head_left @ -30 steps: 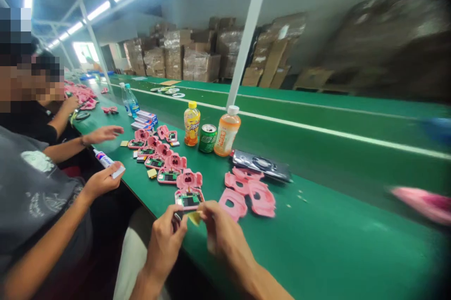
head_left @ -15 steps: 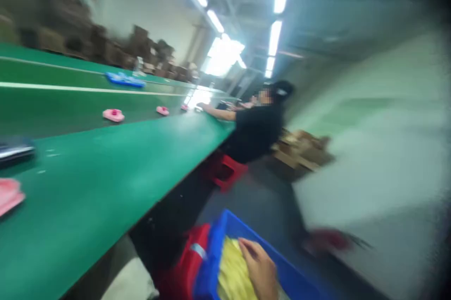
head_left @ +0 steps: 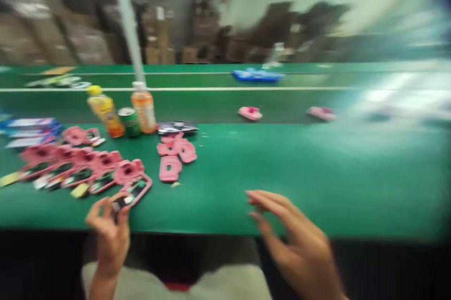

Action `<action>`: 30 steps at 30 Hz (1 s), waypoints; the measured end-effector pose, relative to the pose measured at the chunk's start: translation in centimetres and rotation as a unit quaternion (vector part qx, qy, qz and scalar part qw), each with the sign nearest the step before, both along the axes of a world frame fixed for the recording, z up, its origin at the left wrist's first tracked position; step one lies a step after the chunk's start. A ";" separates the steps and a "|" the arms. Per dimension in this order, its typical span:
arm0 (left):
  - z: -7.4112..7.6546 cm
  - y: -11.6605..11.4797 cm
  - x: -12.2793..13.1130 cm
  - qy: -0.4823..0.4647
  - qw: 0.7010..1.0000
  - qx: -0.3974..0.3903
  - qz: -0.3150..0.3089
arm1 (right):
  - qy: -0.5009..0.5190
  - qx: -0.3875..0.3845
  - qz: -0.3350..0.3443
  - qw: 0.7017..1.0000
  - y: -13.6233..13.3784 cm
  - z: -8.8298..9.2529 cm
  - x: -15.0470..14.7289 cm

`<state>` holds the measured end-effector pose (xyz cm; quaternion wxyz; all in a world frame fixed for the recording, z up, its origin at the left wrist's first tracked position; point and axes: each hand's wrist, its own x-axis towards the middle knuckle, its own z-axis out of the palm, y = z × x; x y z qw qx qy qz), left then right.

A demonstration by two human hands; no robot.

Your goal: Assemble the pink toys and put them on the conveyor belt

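Observation:
The picture is smeared by head motion. My left hand [head_left: 109, 229] is at the front edge of the green table [head_left: 282, 173], its fingertips closed on a small dark part [head_left: 118, 204] just below the nearest pink device [head_left: 132, 180]. A row of pink devices [head_left: 77, 161] runs to the left of it. My right hand [head_left: 292, 239] hovers over the table edge with fingers stretched out and apart, and nothing shows in it. A few pink shells [head_left: 174, 152] lie between the hands, farther back.
Two drink bottles [head_left: 143, 107] and a green can [head_left: 129, 121] stand behind the devices, beside a dark packet [head_left: 177, 126]. Small boxes [head_left: 30, 128] lie at far left. Pink pieces [head_left: 250, 113] and a blue item [head_left: 257, 75] sit on the belt. Cardboard boxes line the back wall.
The view swung back from the blue bin on the right to the table. My right hand left the bin's yellow sheets and now hovers at the table edge. My left hand is in view again.

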<state>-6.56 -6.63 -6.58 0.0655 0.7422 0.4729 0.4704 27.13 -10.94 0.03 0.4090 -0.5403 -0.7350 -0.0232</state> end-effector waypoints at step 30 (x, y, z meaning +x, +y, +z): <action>0.0 0.9 -2.1 -0.015 0.997 -0.037 0.068 | 0.011 -0.218 0.560 0.799 17.1 -0.7 -16.7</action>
